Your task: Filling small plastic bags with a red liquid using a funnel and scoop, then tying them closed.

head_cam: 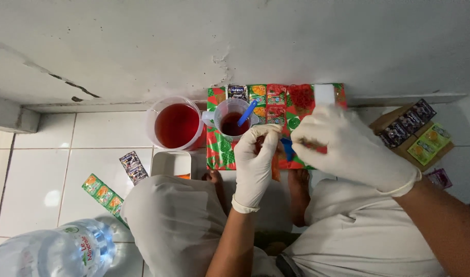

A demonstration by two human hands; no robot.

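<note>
1 head-worn cam only, looking almost straight down from above the seated person's lap, close on both gloved hands, left hand (255,154) and right hand (342,146), frame top facing the white wall (235,41), tiled floor (50,159) filling the left, no 2nd view to overlap.

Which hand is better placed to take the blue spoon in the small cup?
The left hand, probably. Its gloved fingertips sit just beside the small cup, close under the blue spoon. The right hand is farther to the side, and both hands seem to pinch a small sachet.
</note>
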